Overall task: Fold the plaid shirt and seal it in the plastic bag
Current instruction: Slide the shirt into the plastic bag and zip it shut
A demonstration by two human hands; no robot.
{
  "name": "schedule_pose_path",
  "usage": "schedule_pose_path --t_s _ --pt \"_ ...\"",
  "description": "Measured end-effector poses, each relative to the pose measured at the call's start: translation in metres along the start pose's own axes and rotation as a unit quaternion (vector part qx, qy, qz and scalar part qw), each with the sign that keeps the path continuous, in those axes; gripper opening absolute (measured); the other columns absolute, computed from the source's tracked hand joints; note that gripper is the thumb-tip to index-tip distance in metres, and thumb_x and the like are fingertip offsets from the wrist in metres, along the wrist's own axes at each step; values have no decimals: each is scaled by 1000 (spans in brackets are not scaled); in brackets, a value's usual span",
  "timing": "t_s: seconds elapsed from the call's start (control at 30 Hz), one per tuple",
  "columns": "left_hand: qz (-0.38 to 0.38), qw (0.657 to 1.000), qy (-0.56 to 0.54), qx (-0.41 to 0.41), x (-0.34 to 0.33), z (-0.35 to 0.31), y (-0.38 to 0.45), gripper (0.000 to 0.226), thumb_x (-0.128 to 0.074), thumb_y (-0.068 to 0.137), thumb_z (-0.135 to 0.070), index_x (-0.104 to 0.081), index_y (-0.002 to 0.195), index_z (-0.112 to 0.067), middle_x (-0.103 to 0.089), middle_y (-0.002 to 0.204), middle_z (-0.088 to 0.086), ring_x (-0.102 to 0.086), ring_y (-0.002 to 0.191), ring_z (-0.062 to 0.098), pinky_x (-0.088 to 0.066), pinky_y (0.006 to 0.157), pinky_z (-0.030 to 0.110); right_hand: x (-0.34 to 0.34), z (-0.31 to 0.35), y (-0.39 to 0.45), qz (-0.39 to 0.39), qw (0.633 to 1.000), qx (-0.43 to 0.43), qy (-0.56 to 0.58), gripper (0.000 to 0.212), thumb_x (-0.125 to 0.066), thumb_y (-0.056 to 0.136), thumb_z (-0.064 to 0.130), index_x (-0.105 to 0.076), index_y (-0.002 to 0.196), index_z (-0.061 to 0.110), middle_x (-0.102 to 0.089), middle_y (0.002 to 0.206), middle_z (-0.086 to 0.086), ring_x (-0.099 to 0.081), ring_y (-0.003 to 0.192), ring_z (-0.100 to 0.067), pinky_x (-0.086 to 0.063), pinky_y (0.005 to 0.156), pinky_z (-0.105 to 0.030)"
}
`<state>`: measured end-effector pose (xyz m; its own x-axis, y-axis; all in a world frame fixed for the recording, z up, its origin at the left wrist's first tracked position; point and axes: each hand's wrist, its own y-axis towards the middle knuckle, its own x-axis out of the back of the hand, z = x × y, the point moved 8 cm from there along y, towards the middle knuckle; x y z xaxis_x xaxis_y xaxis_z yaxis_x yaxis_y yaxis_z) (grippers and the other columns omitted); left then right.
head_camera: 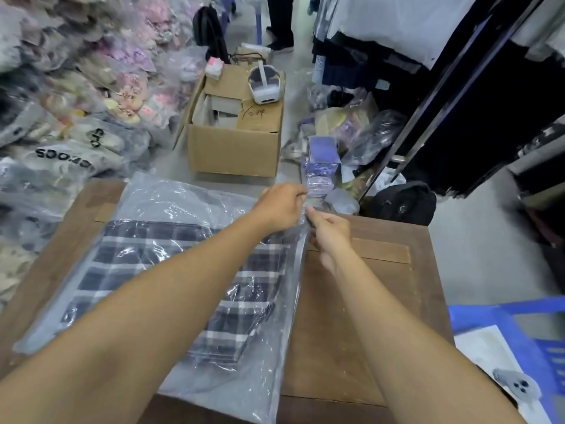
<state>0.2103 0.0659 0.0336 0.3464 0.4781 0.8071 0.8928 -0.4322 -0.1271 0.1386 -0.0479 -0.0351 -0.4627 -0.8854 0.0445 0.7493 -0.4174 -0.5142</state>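
Observation:
The folded plaid shirt (171, 258), dark blue with white lines, lies inside a clear plastic bag (171, 200) spread flat on the brown wooden table (360, 316). The bag's right edge runs along a grey strip (298, 261). At the far right corner of the bag my left hand (279, 206) pinches the plastic. Just to its right my right hand (331, 231) pinches the same corner. My left forearm crosses over the shirt and hides part of it.
An open cardboard box (235, 148) with a white headset (264, 85) on it stands beyond the table. Bagged clothes (76, 96) pile up at the left. A black backpack (403, 203) and a clothes rack (428, 96) stand at the right, a blue stool (495, 319) at the near right.

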Motion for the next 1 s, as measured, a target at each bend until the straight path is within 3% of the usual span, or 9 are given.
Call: schedule_pose_path --t_s 0.1,0.23,0.3,0.37,0.53,0.67,0.77,0.87,1.0 --pt "95 995 -10 22 -20 4 14 26 -46 100 -22 -69 101 -10 -69 102 12 -60 100 35 -46 79 34 6 1 0 4 1000 -20 11 22 -78 86 28 -69 71 16 -71 79 -9 -61 71 -21 -53 65 -34" --pt "119 992 -45 25 -20 6 15 24 -53 98 -23 -70 97 -6 -63 80 5 -58 76 23 -40 66 30 5 5 0 36 999 -21 9 22 -75 89 28 -67 73 15 -69 76 -4 -60 68 -14 -53 69 -28" --pt "116 991 -58 24 -16 5 13 22 -54 98 -20 -71 98 -5 -63 76 3 -56 70 19 -39 62 29 5 7 -1 36 999 0 -9 23 -74 90 31 -69 76 12 -73 82 -14 -61 74 -17 -52 72 -30" --pt "100 992 -67 30 -13 6 13 23 -52 99 -19 -69 94 -5 -69 84 9 -59 77 25 -44 67 32 5 11 -3 21 998 41 -47 27 -73 90 34 -70 76 12 -75 88 -17 -60 76 -18 -53 75 -34" --pt "11 993 -89 81 3 10 18 36 -51 101 -29 -49 67 -19 -54 66 -5 -54 78 28 -43 84 39 2 10 -18 23 987 98 -127 28 -70 92 34 -71 78 9 -68 73 1 -56 68 -12 -51 73 -37" --pt "-35 993 -69 86 19 5 29 30 -47 103 -28 -61 84 -9 -66 83 3 -58 89 27 -38 91 40 1 -3 -34 61 977 104 -176 29 -73 89 36 -68 73 13 -67 72 -2 -55 68 -13 -48 69 -34" --pt "-36 993 -68 91 16 3 38 25 -49 103 -24 -57 83 -10 -61 80 -7 -58 87 24 -40 97 43 11 -7 -39 111 967 78 -216 28 -76 87 35 -66 70 15 -71 77 -6 -61 72 -16 -56 81 -43" --pt "-55 989 -85 105 17 -1 45 27 -48 102 -25 -62 94 -4 -61 89 2 -58 93 25 -38 102 41 19 -15 -51 200 941 28 -272 24 -78 86 28 -66 72 13 -75 82 -8 -69 78 -16 -60 86 -40" --pt "-67 992 -61 91 20 -15 58 18 -47 103 -18 -62 96 -11 -67 105 0 -57 110 24 -32 89 35 32 -42 -66 277 895 -38 -347 20 -83 81 23 -70 71 12 -72 69 -3 -67 67 -11 -61 79 -34"
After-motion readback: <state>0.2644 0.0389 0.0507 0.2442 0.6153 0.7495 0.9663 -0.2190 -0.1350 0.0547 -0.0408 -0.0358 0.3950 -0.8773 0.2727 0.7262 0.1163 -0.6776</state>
